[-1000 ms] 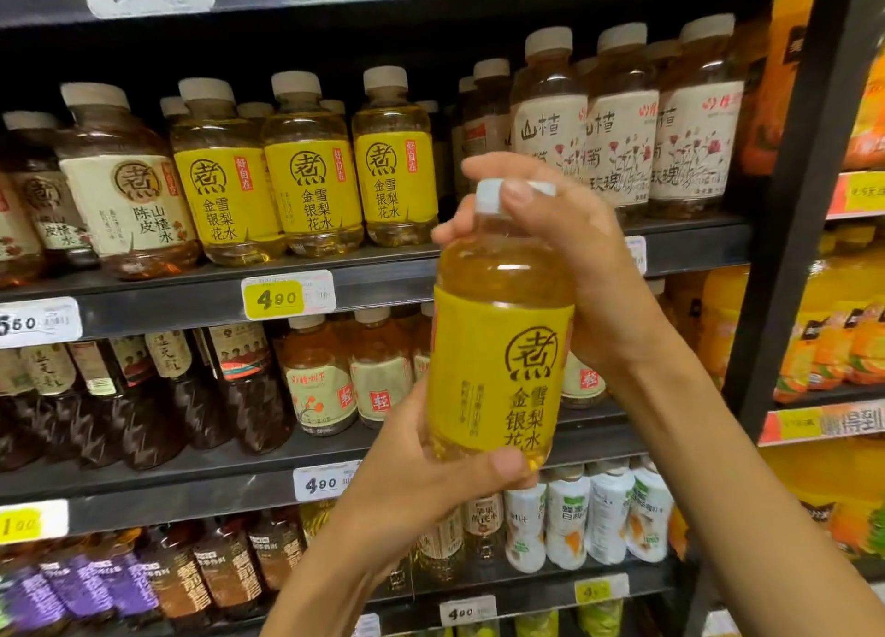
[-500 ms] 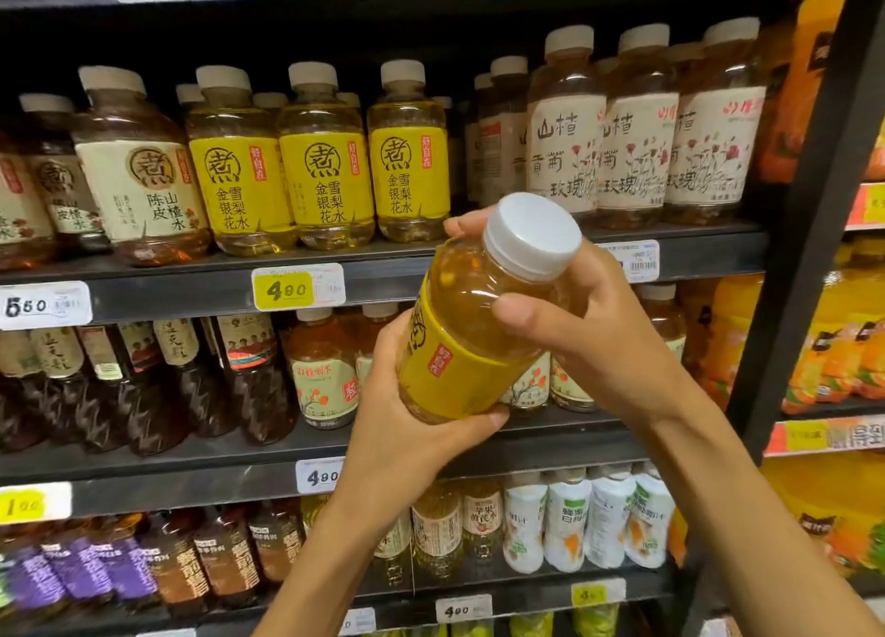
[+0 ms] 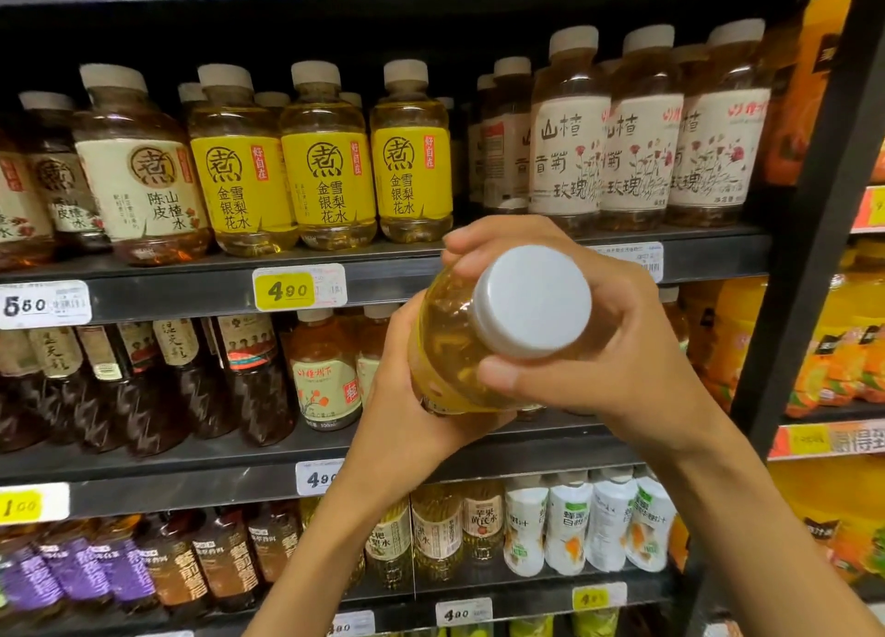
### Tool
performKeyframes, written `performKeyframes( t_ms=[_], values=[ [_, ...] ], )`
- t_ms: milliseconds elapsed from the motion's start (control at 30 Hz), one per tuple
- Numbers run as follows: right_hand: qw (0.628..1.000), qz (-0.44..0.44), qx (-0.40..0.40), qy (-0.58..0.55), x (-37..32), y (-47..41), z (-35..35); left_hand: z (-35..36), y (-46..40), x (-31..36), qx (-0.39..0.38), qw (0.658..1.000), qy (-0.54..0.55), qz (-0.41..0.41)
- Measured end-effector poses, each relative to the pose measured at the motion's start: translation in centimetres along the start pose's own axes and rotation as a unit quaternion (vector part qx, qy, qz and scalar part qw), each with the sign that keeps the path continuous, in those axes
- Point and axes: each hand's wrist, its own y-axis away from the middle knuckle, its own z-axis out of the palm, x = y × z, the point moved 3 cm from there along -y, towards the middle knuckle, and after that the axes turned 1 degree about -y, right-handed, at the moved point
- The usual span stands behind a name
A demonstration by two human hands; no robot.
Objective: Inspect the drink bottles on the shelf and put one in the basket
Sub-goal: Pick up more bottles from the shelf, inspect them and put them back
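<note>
A yellow-labelled drink bottle (image 3: pixel 459 349) with a white cap is held in front of the shelves, tipped so its cap faces me. My left hand (image 3: pixel 407 416) cups its lower body from below. My right hand (image 3: pixel 589 373) grips its shoulder near the cap, thumb in front and fingers over the top. Three matching yellow-labelled bottles (image 3: pixel 330 167) stand on the upper shelf (image 3: pixel 158 296). No basket is in view.
Cream-labelled bottles (image 3: pixel 637 138) stand upper right, dark bottles (image 3: pixel 143 378) on the middle shelf, white pouches (image 3: pixel 589 521) lower down. A black upright post (image 3: pixel 823 215) divides off orange packs at the right. Price tags line the shelf edges.
The bottle has tipped from upright toward me until its cap faces the camera. Both hands kept hold of it and shifted slightly right.
</note>
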Motion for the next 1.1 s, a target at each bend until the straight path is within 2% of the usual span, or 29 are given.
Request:
performKeyframes(
  t_ms=[100,200,333,500,633,767,900,1000,1100],
  values=[
    [0.994,0.052,0.068,-0.066,0.2,-0.4,-0.5,-0.5,0.5,1.2,-0.013,1.0,-0.001,0.027],
    [0.985,0.102,0.119,-0.074,0.5,-1.2,-1.2,0.0,1.2,1.7,-0.06,0.998,0.026,0.005],
    [0.979,0.169,0.073,-0.082,1.0,-2.3,-1.9,0.4,1.8,1.3,-0.09,0.99,0.093,-0.049],
    [0.945,0.249,0.028,-0.209,3.1,-3.2,-1.4,0.9,2.7,0.4,-0.167,0.966,0.159,-0.117],
    [0.937,0.267,0.062,-0.218,4.3,-3.0,-1.0,1.0,3.1,-0.8,-0.152,0.954,0.197,-0.168],
    [0.946,0.248,0.141,-0.154,3.7,-2.6,-1.6,0.2,2.6,0.0,-0.166,0.96,0.173,-0.143],
    [0.95,0.23,0.194,-0.088,3.1,-2.4,-1.3,0.9,2.2,0.9,-0.128,0.979,0.111,-0.116],
    [0.95,0.249,0.172,-0.075,3.3,-2.7,-1.2,1.3,2.3,0.7,-0.077,0.984,0.109,-0.119],
    [0.947,0.271,0.118,-0.128,3.9,-2.9,-1.9,0.9,2.4,0.7,-0.084,0.973,0.167,-0.133]
  ],
)
